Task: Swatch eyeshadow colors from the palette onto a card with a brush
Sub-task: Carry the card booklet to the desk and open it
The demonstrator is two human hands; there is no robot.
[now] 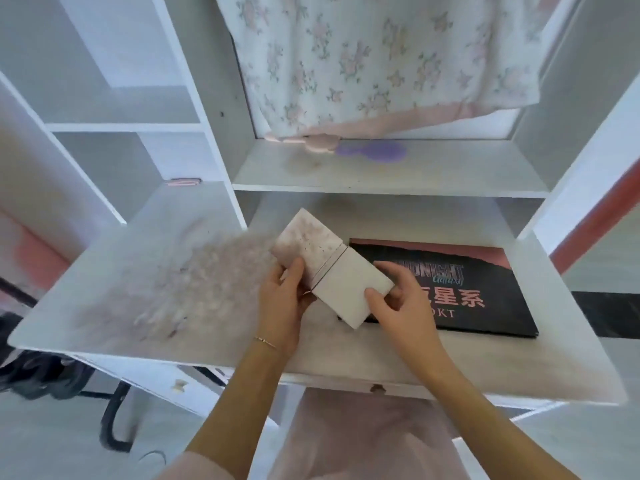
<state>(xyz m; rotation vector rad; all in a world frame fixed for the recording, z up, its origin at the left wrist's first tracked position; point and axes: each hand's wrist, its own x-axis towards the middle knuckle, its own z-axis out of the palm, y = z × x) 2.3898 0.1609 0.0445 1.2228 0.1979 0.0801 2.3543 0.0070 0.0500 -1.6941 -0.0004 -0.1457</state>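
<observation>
I hold white cards over the white desk (450, 362). A smudged card (308, 245) with pinkish stains is pinched in my left hand (285, 299), thumb on its face. A clean white card (349, 285) is pinched by my right hand (398, 299) at its lower right corner. The two cards meet along a thin seam. To the right, a closed black and pink eyeshadow palette (485, 296) lies flat on the desk, partly covered by the clean card and my right hand. No brush is visible.
A powdery pink smear (194, 282) covers the desk's left half. A shelf (433, 174) above holds a purple brush-like item (374, 152) and a pink object (320, 143). Floral cloth (374, 57) hangs behind. White cubbies stand at left.
</observation>
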